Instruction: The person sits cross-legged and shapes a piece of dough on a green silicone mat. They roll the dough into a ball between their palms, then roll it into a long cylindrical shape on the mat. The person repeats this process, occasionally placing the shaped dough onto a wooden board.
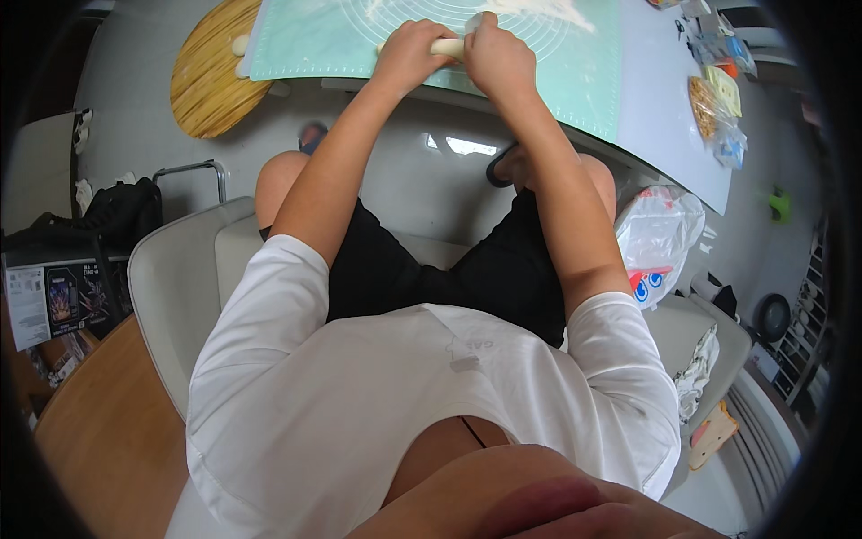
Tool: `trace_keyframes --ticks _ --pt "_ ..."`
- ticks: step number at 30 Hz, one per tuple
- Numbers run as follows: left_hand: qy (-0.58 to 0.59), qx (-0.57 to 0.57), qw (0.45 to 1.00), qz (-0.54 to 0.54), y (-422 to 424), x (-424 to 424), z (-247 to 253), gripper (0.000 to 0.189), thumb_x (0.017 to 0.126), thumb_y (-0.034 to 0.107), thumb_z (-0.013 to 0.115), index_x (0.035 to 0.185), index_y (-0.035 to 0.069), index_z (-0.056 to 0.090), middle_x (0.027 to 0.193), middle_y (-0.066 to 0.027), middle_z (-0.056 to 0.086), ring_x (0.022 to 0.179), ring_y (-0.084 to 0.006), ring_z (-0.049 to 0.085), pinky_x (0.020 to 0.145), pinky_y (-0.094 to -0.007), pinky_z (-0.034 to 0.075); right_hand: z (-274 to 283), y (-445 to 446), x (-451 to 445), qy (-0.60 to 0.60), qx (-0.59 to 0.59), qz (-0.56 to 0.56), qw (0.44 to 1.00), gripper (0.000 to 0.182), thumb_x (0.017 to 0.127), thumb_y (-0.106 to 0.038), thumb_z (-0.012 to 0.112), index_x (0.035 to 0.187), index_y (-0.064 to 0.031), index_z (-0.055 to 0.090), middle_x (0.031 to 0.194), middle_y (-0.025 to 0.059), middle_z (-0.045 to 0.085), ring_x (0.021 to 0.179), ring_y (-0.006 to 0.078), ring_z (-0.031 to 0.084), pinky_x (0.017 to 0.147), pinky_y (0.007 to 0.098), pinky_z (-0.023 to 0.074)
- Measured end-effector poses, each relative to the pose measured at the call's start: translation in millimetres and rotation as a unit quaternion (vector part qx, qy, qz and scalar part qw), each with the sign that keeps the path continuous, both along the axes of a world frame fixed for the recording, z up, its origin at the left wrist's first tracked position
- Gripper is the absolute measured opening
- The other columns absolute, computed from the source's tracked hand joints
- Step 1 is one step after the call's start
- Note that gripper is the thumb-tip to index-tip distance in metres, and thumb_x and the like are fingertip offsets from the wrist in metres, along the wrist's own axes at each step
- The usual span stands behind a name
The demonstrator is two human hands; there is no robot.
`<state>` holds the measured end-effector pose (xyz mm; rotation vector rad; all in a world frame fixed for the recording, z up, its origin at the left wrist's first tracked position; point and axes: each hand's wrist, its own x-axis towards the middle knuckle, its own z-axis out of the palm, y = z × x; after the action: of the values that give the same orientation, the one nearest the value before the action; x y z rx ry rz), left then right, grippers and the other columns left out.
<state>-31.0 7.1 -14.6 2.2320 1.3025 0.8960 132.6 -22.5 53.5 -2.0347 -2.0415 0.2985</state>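
Observation:
A pale dough roll [448, 48] lies near the front edge of a green silicone pastry mat [316, 50] marked with circles. My left hand [414, 54] is curled over the roll, whose tip shows left of the fingers. Close beside it, my right hand [502, 57] grips a whitish translucent tool [474, 24], possibly a dough scraper, at the roll's right end. The fingers hide most of this tool and whether its edge touches the dough. White flour [539, 10] is scattered over the mat's far part.
Left of the mat is a round wooden board [215, 74] with pale rounded pieces [240, 46] at its edge. Bagged food [704, 108] and other packages lie along the white table's [663, 101] right side. A white plastic bag [660, 229] hangs or rests below the table.

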Motion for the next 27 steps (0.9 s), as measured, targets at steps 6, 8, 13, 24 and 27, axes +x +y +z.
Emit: trace_keyframes --ticks 6,8,13,24,27 --pt "0.001 -0.007 1.000 0.000 2 0 -1 0.034 0.072 0.022 0.088 0.103 0.013 0.079 0.103 -0.0106 0.073 0.102 -0.0349 0.065 0.093 -0.0449 0.052 -4 4 2 0.004 0.033 -0.012 0.999 0.036 0.099 -0.030 0.050 0.113 0.0022 0.058 0.084 0.0240 0.074 0.080 0.0431 0.073 0.073 0.0541 0.0582" --pt "0.006 -0.020 1.000 0.000 2 0 2 0.034 0.073 0.023 0.087 0.104 0.012 0.079 0.105 -0.0102 0.073 0.104 -0.0343 0.065 0.094 -0.0444 0.052 -9 6 3 0.006 0.030 -0.003 1.000 0.036 0.099 -0.029 0.049 0.113 0.0028 0.058 0.084 0.0244 0.073 0.079 0.0433 0.073 0.073 0.0541 0.0582" --pt "0.003 -0.026 1.000 0.007 -1 -2 6 0.035 0.073 0.023 0.088 0.105 0.013 0.080 0.105 -0.0117 0.074 0.104 -0.0350 0.065 0.094 -0.0447 0.053 -14 7 0 0.011 0.036 -0.005 0.999 0.036 0.099 -0.029 0.050 0.113 0.0029 0.057 0.083 0.0241 0.073 0.078 0.0431 0.073 0.072 0.0534 0.0584" --pt "0.000 -0.012 1.000 0.011 0 -2 0 0.032 0.079 0.025 0.083 0.109 0.015 0.079 0.110 -0.0079 0.074 0.106 -0.0344 0.064 0.096 -0.0444 0.052 -47 18 -6 0.026 0.096 0.034 0.994 0.034 0.097 -0.016 0.053 0.118 0.0096 0.054 0.069 0.0242 0.069 0.065 0.0419 0.071 0.060 0.0506 0.0581" --pt "0.016 -0.018 1.000 0.017 -4 -4 -2 0.035 0.080 0.023 0.080 0.114 0.014 0.077 0.115 -0.0066 0.073 0.110 -0.0337 0.063 0.098 -0.0430 0.052 -50 15 -10 0.019 0.080 0.028 0.996 0.032 0.094 -0.018 0.058 0.116 0.0052 0.055 0.074 0.0236 0.071 0.071 0.0414 0.073 0.064 0.0507 0.0586"
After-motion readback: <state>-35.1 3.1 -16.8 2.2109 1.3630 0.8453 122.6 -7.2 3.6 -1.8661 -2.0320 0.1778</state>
